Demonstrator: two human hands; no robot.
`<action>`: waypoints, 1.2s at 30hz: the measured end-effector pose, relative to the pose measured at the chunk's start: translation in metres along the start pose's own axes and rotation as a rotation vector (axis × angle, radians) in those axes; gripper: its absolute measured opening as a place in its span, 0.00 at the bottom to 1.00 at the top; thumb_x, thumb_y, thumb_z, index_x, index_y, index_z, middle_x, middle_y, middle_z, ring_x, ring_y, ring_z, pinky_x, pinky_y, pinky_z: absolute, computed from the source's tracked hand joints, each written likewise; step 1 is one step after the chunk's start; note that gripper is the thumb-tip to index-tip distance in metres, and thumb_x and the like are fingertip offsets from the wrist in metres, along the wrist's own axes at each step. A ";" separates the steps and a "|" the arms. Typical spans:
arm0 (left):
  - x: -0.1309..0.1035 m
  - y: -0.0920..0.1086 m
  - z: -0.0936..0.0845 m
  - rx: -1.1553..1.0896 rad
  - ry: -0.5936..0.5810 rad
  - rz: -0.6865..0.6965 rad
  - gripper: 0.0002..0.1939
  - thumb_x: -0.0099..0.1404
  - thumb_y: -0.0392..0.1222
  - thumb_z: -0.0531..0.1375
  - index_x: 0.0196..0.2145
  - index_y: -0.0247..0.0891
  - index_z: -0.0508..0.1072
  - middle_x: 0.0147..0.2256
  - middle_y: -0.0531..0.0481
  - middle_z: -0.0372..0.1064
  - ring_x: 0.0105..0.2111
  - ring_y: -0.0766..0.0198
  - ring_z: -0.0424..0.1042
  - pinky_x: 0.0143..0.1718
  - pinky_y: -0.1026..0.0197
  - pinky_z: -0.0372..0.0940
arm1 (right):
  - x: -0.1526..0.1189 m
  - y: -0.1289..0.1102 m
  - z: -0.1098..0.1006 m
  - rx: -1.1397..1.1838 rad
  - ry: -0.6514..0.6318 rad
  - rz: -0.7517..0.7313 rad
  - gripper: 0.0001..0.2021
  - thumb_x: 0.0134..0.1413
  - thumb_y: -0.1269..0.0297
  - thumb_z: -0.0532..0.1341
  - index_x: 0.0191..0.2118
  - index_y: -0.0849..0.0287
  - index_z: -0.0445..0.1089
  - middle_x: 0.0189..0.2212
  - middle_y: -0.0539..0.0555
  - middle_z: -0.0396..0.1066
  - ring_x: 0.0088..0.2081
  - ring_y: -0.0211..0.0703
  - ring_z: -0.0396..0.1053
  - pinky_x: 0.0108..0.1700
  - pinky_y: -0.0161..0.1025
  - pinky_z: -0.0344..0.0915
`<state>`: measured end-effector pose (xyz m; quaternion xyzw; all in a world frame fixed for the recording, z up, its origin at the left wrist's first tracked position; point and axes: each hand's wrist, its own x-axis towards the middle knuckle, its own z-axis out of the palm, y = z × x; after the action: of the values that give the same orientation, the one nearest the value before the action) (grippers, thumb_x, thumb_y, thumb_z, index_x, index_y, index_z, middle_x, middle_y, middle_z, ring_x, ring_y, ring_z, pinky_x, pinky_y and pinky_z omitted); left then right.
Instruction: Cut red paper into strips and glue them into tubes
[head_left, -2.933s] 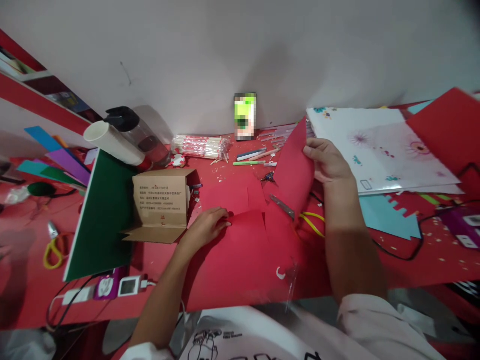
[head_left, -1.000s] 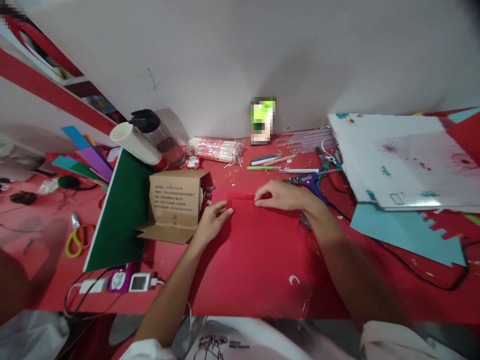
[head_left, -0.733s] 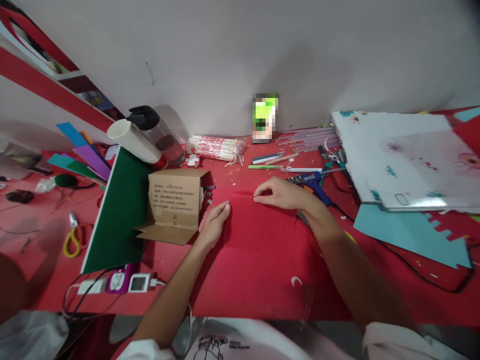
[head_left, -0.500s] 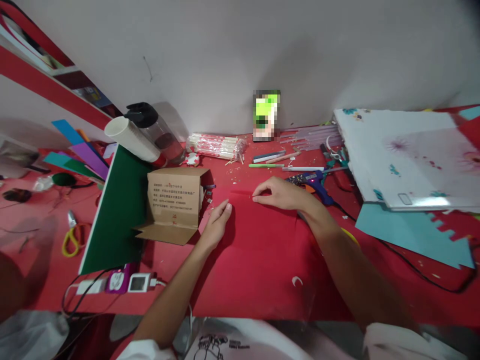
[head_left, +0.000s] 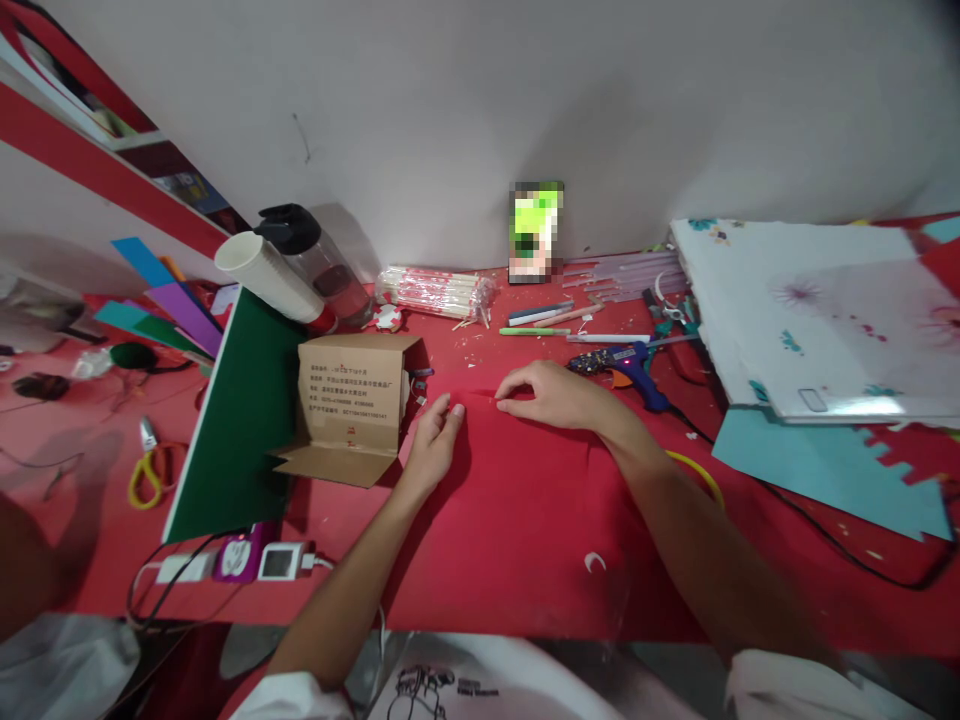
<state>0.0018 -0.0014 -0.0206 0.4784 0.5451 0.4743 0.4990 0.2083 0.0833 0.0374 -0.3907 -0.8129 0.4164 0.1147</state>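
A red sheet of paper [head_left: 517,480] lies in front of me, hard to tell from the red tabletop under it. My right hand [head_left: 555,395] is over its far edge, thumb and forefinger pinched together on the paper. At the sheet's left side is my left hand [head_left: 435,440], thumb pressed toward the fingers, with the paper's edge seemingly between them; the exact contact is hard to see. Just left of that hand stands an open cardboard box [head_left: 349,400]. A blue hot glue gun [head_left: 634,370] lies beyond my right wrist.
A green board [head_left: 232,430], paper cup [head_left: 270,280] and bottle [head_left: 322,260] stand left. Yellow-handled scissors [head_left: 146,470] lie farther left. Behind are wrapped sticks [head_left: 435,292], pens [head_left: 536,331] and a phone [head_left: 535,235]. White boards [head_left: 810,310] cover the right. Someone's sleeve [head_left: 60,670] shows lower left.
My right hand has shifted slightly left and down, closer to my left hand, still pinching. The left hand has barely moved, and the view has shifted a little.
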 end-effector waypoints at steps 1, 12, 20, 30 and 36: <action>0.000 0.000 0.000 -0.022 -0.012 0.001 0.16 0.71 0.55 0.60 0.34 0.40 0.68 0.30 0.53 0.66 0.31 0.65 0.66 0.36 0.63 0.64 | 0.000 -0.001 0.000 0.005 0.005 0.001 0.10 0.59 0.64 0.62 0.38 0.56 0.82 0.39 0.54 0.83 0.40 0.46 0.77 0.44 0.38 0.65; 0.002 -0.002 -0.005 -0.043 -0.078 0.019 0.13 0.72 0.53 0.59 0.38 0.40 0.71 0.35 0.51 0.70 0.35 0.63 0.67 0.42 0.61 0.63 | 0.001 0.003 0.002 0.011 0.032 0.019 0.08 0.58 0.64 0.62 0.35 0.58 0.80 0.35 0.54 0.82 0.37 0.44 0.76 0.40 0.37 0.64; 0.000 0.009 -0.001 0.117 -0.024 0.039 0.18 0.70 0.58 0.58 0.31 0.41 0.65 0.30 0.53 0.63 0.33 0.62 0.61 0.37 0.61 0.60 | 0.001 -0.001 0.004 0.005 0.043 0.034 0.07 0.55 0.67 0.62 0.33 0.58 0.79 0.32 0.53 0.81 0.34 0.42 0.74 0.38 0.36 0.62; -0.001 0.010 0.000 0.183 -0.002 0.067 0.20 0.71 0.58 0.57 0.29 0.42 0.60 0.28 0.55 0.55 0.30 0.64 0.55 0.33 0.61 0.55 | 0.001 -0.002 0.005 0.021 0.051 0.027 0.07 0.56 0.66 0.61 0.33 0.59 0.77 0.32 0.53 0.80 0.33 0.41 0.72 0.37 0.36 0.61; -0.001 0.008 0.001 0.209 0.023 0.090 0.21 0.72 0.59 0.57 0.28 0.42 0.59 0.27 0.55 0.54 0.29 0.64 0.54 0.31 0.62 0.55 | 0.001 -0.004 0.004 -0.025 0.040 0.050 0.07 0.56 0.66 0.62 0.32 0.58 0.78 0.32 0.53 0.80 0.32 0.40 0.72 0.36 0.35 0.60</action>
<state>0.0028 -0.0014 -0.0123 0.5464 0.5754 0.4422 0.4182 0.2036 0.0799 0.0377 -0.4208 -0.8054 0.4011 0.1158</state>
